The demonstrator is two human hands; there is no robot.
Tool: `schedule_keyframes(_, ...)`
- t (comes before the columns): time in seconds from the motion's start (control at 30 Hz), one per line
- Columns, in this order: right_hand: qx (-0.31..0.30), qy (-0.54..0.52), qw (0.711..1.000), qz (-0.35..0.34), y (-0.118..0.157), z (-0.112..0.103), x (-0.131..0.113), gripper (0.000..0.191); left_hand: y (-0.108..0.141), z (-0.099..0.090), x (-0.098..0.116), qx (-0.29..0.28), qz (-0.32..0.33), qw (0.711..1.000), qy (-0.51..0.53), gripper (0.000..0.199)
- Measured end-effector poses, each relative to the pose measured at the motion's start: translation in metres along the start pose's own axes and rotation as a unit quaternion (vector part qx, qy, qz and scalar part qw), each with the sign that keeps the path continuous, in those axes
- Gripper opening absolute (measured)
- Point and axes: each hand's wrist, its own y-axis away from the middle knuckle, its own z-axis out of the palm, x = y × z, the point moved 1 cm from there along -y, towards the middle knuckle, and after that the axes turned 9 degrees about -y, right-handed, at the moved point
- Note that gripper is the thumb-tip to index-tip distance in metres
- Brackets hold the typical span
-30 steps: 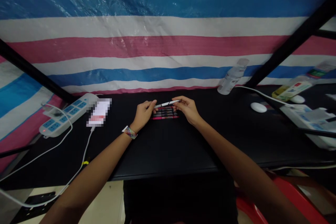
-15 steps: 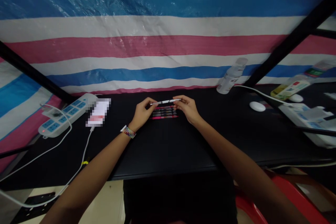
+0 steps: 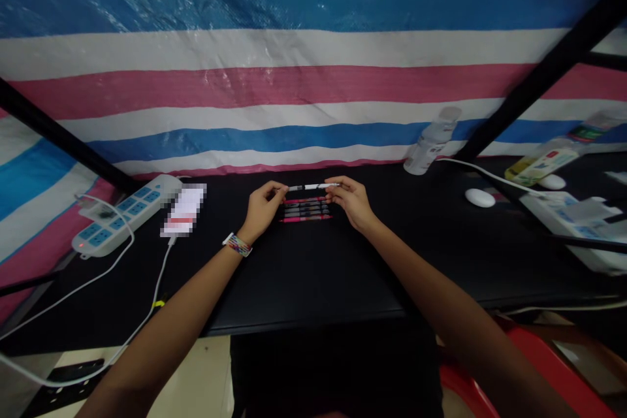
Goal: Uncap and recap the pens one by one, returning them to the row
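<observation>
A white pen with a dark section (image 3: 313, 187) spans the gap between my two hands, roughly level and just beyond a row of pens. Its left end is pinched between the thumb and fingers of my left hand (image 3: 263, 208). My right hand (image 3: 353, 204) grips the right end with the fingertips. Below it, several pens (image 3: 306, 210) lie side by side on the black tabletop, some with pink parts and others grey and dark. My fingers cover both tips of the held pen.
On the left are a white power strip (image 3: 105, 230), a phone (image 3: 184, 210) and its white cable (image 3: 157, 274). A clear bottle (image 3: 432, 142), a white mouse-like object (image 3: 480, 198), a bottle with yellow liquid (image 3: 543, 162) and another power strip (image 3: 582, 228) stand right. A striped sheet (image 3: 313, 91) hangs behind.
My left hand has shifted slightly left along the pen, and a grey and dark stretch of it now shows. The right hand has barely moved. The row of pens lies as before.
</observation>
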Motion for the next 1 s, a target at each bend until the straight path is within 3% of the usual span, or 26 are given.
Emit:
schedule_keyframes(0.07,0.009,-0.005,1.0,0.001,-0.001,-0.001,-0.001,0.026,-0.002,0.001,-0.003,0.019,-0.004,0.999,0.034,0.021)
schedule_keyframes(0.23,0.025,-0.007,1.0,0.004,-0.001,-0.003,-0.004,0.024,-0.005,0.001,-0.011,0.043,-0.012,0.997,0.065,0.021)
schedule_keyframes(0.63,0.049,-0.007,0.999,0.005,-0.003,-0.004,-0.007,0.031,-0.006,0.0,-0.013,0.053,-0.019,0.996,0.074,0.018)
schedule_keyframes(1.0,0.069,0.024,0.997,-0.008,-0.004,-0.007,-0.008,0.023,-0.006,0.001,-0.013,0.057,-0.019,0.996,0.067,0.019)
